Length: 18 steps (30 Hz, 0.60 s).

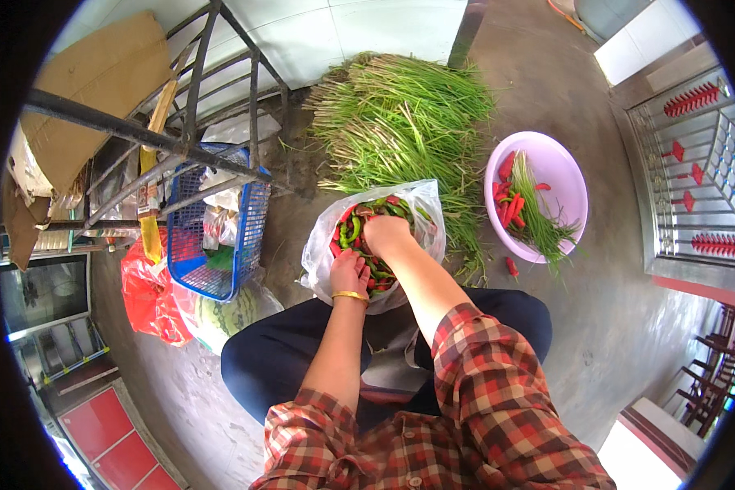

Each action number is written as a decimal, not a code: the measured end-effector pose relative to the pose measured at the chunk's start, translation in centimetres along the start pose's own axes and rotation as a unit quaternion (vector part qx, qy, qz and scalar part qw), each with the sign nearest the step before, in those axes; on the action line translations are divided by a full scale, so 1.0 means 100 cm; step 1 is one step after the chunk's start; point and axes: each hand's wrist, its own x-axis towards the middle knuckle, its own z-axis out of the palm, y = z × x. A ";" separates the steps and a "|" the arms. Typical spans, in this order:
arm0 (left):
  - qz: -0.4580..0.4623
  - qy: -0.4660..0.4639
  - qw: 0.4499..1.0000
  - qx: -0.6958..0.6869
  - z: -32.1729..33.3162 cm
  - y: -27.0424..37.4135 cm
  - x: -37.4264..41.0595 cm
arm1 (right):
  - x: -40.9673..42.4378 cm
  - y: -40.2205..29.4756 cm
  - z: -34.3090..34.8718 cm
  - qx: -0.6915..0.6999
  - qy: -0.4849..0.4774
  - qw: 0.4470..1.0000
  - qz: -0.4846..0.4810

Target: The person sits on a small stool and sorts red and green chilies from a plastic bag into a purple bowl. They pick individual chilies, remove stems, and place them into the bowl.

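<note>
A clear plastic bag (315,245) full of red and green chili peppers (380,266) stands open between my knees. My right hand (389,234) reaches down into the peppers, its fingers hidden among them. Over the near left part of the bag's mouth is my left hand (350,274), palm partly up with fingers curled; whether it holds a pepper I cannot tell. To the right, a pink plastic basin (566,177) contains red peppers (510,205) and a bunch of thin green stalks (533,199). One red pepper (512,267) lies on the floor beside the basin.
A large heap of long green stalks (404,116) lies beyond the bag. At left are a black metal rack (122,125), a blue plastic basket (248,245), a red plastic bag (150,300) and a watermelon (223,315) in a bag. Cardboard (98,86) leans behind the rack.
</note>
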 end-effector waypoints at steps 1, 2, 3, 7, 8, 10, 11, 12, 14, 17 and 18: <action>0.004 0.000 1.000 0.003 -0.001 0.001 0.001 | 0.001 0.006 0.017 -0.007 -0.007 1.000 0.006; 0.007 -0.002 1.000 0.006 -0.002 0.002 0.003 | 0.003 0.012 0.041 -0.006 0.041 0.999 0.000; 0.007 -0.003 1.000 0.010 -0.002 -0.002 0.004 | 0.000 0.011 0.053 -0.021 0.058 0.998 0.002; 0.004 -0.018 1.000 0.018 0.002 0.000 0.001 | -0.006 0.007 0.071 -0.077 0.117 0.990 -0.001; 0.007 -0.028 0.999 0.027 0.003 -0.002 0.001 | -0.004 0.010 0.071 -0.065 0.081 0.995 0.009; 0.020 -0.041 0.998 0.046 0.000 -0.002 0.002 | -0.004 0.006 0.053 -0.045 0.027 0.998 0.034; 0.022 -0.052 0.997 0.047 -0.001 -0.002 0.002 | -0.005 0.005 0.040 -0.039 0.006 0.998 0.052; 0.024 -0.066 0.996 0.046 0.003 0.000 0.000 | -0.006 0.006 0.025 -0.035 -0.012 0.997 0.072; 0.028 -0.085 0.995 0.036 0.009 0.001 -0.006 | -0.005 0.015 -0.002 0.018 -0.037 0.995 0.087; 0.017 -0.089 0.994 0.068 0.018 0.004 -0.018 | 0.004 0.028 -0.030 -0.032 -0.091 0.995 0.022; 0.018 -0.113 0.992 0.060 0.014 0.005 -0.020 | -0.002 0.020 -0.045 -0.040 -0.118 0.992 -0.010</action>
